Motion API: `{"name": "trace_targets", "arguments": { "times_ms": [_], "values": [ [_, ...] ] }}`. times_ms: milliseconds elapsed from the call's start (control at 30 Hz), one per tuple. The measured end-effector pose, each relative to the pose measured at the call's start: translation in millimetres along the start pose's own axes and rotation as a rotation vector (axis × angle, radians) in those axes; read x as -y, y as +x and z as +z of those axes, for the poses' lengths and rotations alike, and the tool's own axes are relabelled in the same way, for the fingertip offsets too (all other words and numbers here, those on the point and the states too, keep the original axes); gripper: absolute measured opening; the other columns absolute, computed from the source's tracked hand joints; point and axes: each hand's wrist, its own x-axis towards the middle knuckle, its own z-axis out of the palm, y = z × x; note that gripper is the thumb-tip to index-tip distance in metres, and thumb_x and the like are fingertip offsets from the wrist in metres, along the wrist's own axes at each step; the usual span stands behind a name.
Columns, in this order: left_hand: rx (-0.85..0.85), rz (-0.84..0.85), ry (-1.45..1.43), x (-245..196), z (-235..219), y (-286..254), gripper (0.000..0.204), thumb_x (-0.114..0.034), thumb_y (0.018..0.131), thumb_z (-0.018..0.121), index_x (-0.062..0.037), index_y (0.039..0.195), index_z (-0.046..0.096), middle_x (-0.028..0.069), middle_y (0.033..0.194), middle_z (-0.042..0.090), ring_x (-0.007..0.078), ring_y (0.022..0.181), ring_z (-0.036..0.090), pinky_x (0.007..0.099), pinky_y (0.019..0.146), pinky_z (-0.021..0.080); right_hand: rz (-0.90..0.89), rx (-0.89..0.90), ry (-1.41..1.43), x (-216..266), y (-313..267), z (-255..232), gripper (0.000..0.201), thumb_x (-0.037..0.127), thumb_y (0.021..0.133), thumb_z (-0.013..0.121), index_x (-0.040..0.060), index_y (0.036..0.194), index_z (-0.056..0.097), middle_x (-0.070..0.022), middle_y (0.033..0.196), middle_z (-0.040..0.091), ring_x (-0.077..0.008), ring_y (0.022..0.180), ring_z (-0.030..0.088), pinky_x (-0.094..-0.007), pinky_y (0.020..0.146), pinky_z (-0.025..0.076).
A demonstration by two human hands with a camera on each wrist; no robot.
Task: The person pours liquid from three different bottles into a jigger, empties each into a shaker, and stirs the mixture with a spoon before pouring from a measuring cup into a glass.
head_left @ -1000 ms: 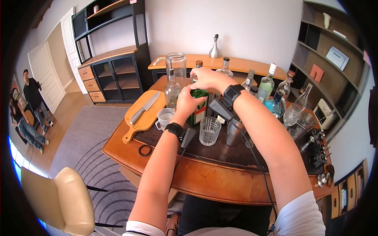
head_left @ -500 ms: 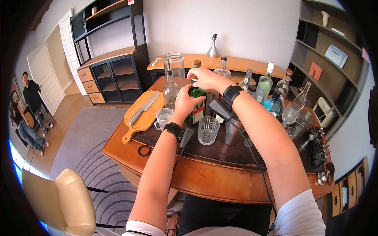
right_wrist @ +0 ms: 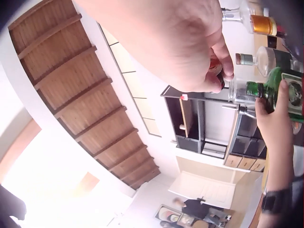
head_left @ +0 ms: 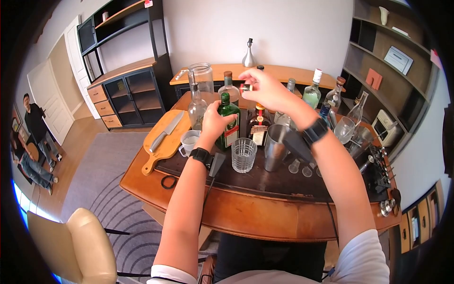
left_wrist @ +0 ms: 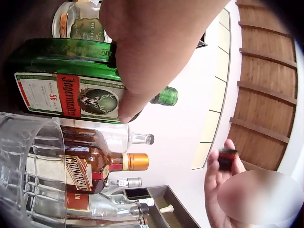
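Note:
My left hand grips a green Jägermeister bottle by its shoulder, and the bottle stands upright on the table. Its neck is uncapped in the left wrist view. My right hand is raised to the right of the neck and pinches a dark cap with a red band between thumb and fingers. In front of the bottle stands a cut-glass tumbler. Just to its right are an amber Cointreau bottle and a metal shaker tin.
A wooden cutting board with a knife lies at left, beside a clear measuring cup. Several bottles and glasses crowd the right side, including a wine glass. A black ring lies near the front edge. Two people stand far left.
My right hand has lifted the cap off the green bottle and moved up and right with it, baring the neck. My left hand keeps its grip on the bottle.

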Motion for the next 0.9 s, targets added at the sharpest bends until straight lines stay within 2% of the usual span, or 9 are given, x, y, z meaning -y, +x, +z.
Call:
{"name": "trace_targets", "arguments": {
  "times_ms": [33,100,167,300,400,500,600,700,900],
  "values": [
    [0.027,-0.013,0.0,1,0,2,0.073,-0.028,0.071,0.091,0.0061,0.129,0.062,0.0216,0.121,0.068,0.035,0.112,0.067,0.0438,0.097,0.053,-0.027,-0.02,0.078,5,-23,-5,0.033,0.0,0.094,0.07,-0.0002,0.127,0.063,-0.0073,0.115,0.059,-0.0135,0.098,0.062,-0.0304,0.087,0.054],
    [-0.022,0.045,0.066,8,3,3,0.075,-0.027,0.072,0.092,0.0089,0.131,0.061,0.0232,0.117,0.072,0.0301,0.108,0.072,0.0396,0.095,0.056,0.033,0.053,-0.092,33,-75,-20,0.038,-0.001,0.099,0.065,-0.0001,0.136,0.058,-0.0091,0.123,0.055,-0.0142,0.101,0.063,-0.029,0.092,0.054],
    [-0.048,0.021,0.06,5,3,0,0.07,-0.027,0.074,0.091,0.0072,0.128,0.063,0.0211,0.114,0.073,0.0289,0.106,0.072,0.0391,0.094,0.056,-0.053,0.001,0.106,15,-126,-23,0.032,0.004,0.099,0.065,0.0007,0.13,0.061,-0.0091,0.116,0.058,-0.0156,0.102,0.06,-0.031,0.088,0.052],
    [-0.007,0.01,0.034,6,1,2,0.067,-0.026,0.075,0.09,0.0063,0.127,0.063,0.0184,0.111,0.074,0.0259,0.103,0.072,0.0375,0.092,0.056,0.24,-0.077,0.41,25,-224,-34,0.027,-0.002,0.096,0.067,-0.0009,0.122,0.06,-0.0065,0.119,0.059,-0.012,0.106,0.061,-0.0254,0.087,0.053],
    [-0.016,0.008,0.032,4,1,1,0.067,-0.026,0.075,0.091,0.0071,0.127,0.063,0.0175,0.111,0.074,0.0243,0.103,0.072,0.037,0.091,0.056,0.462,-0.168,0.461,-9,-286,-36,0.027,-0.003,0.091,0.075,0.0003,0.115,0.062,-0.0034,0.104,0.066,-0.0083,0.09,0.063,-0.0226,0.078,0.053],
    [0.02,0.004,0.01,6,0,3,0.07,-0.027,0.075,0.091,0.0079,0.129,0.062,0.0193,0.114,0.073,0.0263,0.106,0.071,0.038,0.093,0.055,0.599,-0.13,-0.09,-23,-332,-28,0.033,0.002,0.081,0.082,0.0043,0.108,0.063,-0.0044,0.097,0.068,-0.0085,0.079,0.059,-0.0269,0.07,0.05],
    [0.043,-0.031,-0.003,13,0,6,0.076,-0.029,0.073,0.092,0.0084,0.131,0.061,0.0233,0.12,0.07,0.0318,0.111,0.069,0.0406,0.097,0.054,0.565,-0.126,-0.191,-36,-366,-18,0.038,0.003,0.078,0.082,0.005,0.111,0.061,-0.008,0.092,0.066,-0.014,0.077,0.06,-0.0299,0.071,0.05],
    [0.015,-0.024,0.045,13,2,5,0.077,-0.03,0.073,0.091,0.0084,0.132,0.06,0.024,0.122,0.069,0.0324,0.113,0.069,0.0407,0.098,0.054,0.55,-0.284,-0.141,-29,-381,-17,0.039,0.002,0.079,0.08,0.0039,0.112,0.06,-0.0102,0.091,0.064,-0.0193,0.077,0.062,-0.0312,0.073,0.052],
    [0.03,-0.032,-0.023,-9,-4,-2,0.068,-0.024,0.075,0.09,0.007,0.129,0.062,0.0192,0.115,0.072,0.0266,0.105,0.071,0.0377,0.093,0.055,0.582,-0.327,-0.335,-26,-413,-30,0.049,0.001,0.077,0.076,0.0017,0.124,0.06,-0.0142,0.102,0.063,-0.0285,0.094,0.063,-0.038,0.087,0.053]
  ]
}}
